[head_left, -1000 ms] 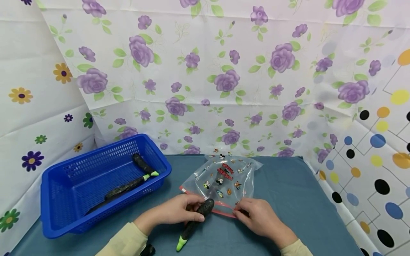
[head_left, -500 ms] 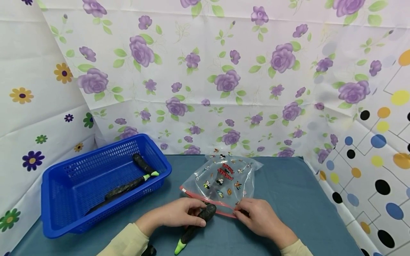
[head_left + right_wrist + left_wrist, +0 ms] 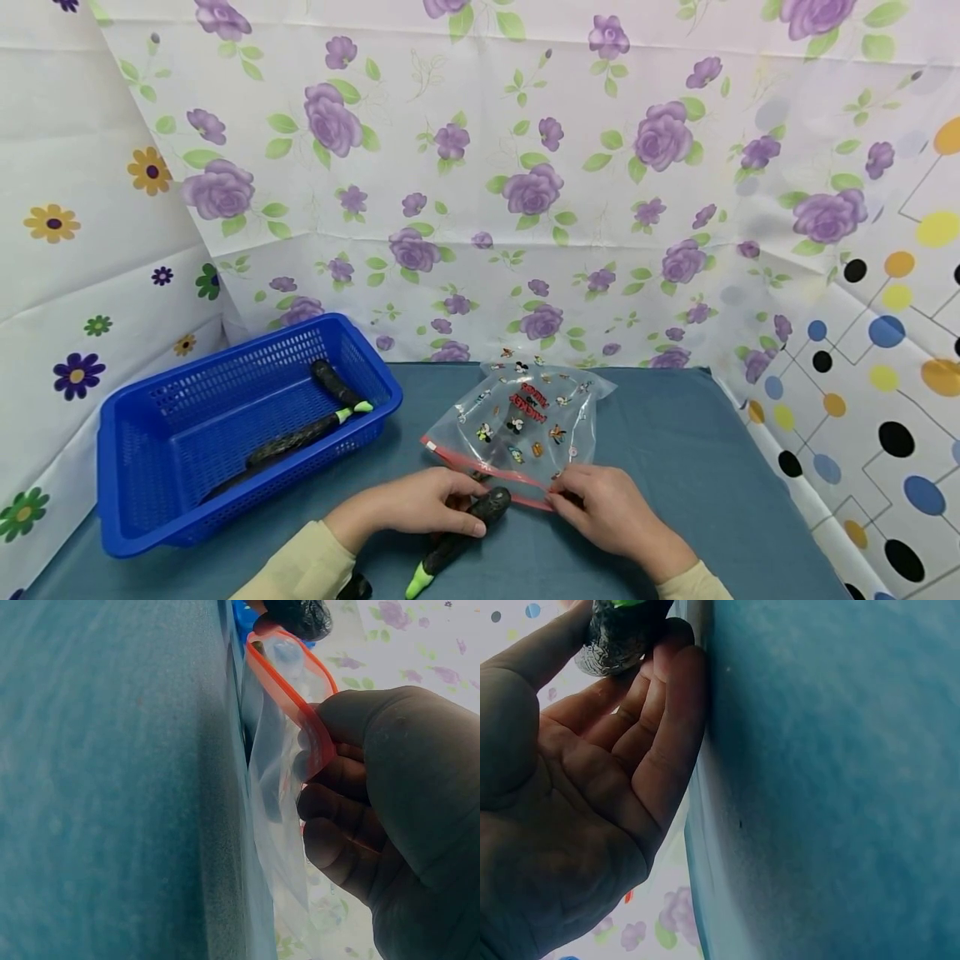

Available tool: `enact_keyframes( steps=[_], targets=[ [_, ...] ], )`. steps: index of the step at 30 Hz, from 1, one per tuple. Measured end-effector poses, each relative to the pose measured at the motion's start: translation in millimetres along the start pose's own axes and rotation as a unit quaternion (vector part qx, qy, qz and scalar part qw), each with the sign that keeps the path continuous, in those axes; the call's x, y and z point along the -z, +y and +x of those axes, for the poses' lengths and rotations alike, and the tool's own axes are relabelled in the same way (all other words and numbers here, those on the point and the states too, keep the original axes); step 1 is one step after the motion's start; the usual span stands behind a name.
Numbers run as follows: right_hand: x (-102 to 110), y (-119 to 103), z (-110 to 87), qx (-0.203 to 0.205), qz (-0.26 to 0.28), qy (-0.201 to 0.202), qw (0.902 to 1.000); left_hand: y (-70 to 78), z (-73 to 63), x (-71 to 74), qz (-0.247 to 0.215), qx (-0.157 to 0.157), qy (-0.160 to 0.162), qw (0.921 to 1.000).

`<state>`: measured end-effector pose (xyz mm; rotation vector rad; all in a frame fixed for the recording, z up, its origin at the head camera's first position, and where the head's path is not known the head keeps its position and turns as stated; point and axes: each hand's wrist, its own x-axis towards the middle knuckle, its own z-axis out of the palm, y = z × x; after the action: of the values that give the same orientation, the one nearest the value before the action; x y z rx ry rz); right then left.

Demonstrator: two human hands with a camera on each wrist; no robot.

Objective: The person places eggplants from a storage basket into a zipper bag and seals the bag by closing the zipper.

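My left hand (image 3: 429,502) pinches a long black wrinkled stick (image 3: 452,546), shaped like a slim eggplant with a bright green tip, between thumb and fingers. Its rounded black end points to the bag and its green tip toward me. In the left wrist view the stick (image 3: 615,641) has a crinkled, shiny surface. A clear zip bag (image 3: 551,400) with cartoon prints and a red zip edge lies flat ahead. At the right corner of its mouth my right hand (image 3: 611,508) pinches the red edge. The right wrist view shows the bag's red mouth (image 3: 281,682) parted, near the stick's black end.
On the left stands a blue perforated basket (image 3: 142,467) with several similar black sticks (image 3: 296,439) inside. A teal cloth (image 3: 675,442) covers the table. Patterned sheets (image 3: 480,167) hang behind and at both sides.
My left hand has drawn slightly down and right with the stick, away from the bag's mouth, whose opening looks narrower. My right hand stays at the bag's corner.
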<state>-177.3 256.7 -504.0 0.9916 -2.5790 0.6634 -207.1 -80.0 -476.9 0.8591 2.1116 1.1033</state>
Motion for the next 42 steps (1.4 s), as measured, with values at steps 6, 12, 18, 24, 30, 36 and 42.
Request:
enact_keyframes(
  steps=[6,12,18,24,30,36,42],
  targets=[
    [0,0,-0.1,-0.001,0.008,-0.003,1.0,-1.9,3.4,-0.5,0.011,-0.008,-0.005,0.9999],
    [-1,1,-0.4,0.005,0.008,0.0,1.0,1.9,5.8,-1.3,0.014,-0.008,0.007,0.9998],
    [-1,1,-0.4,0.008,0.006,0.003,0.9999,2.8,9.2,-1.3,0.025,-0.006,0.015,0.9996],
    [-1,1,-0.2,0.009,0.005,0.004,0.9999,3.5,10.2,-1.6,0.037,0.002,0.016,0.9992],
    [0,0,-0.3,0.006,0.003,0.001,1.0,5.1,13.0,-2.1,0.035,0.008,0.02,0.9992],
    [0,0,0.0,0.011,-0.004,0.005,0.9999,4.0,14.8,-2.8,0.033,0.011,0.036,0.9987],
    [-1,0,-0.4,0.009,-0.002,0.007,0.9999,3.1,16.6,-4.9,0.036,0.024,0.045,0.998]
  ],
)
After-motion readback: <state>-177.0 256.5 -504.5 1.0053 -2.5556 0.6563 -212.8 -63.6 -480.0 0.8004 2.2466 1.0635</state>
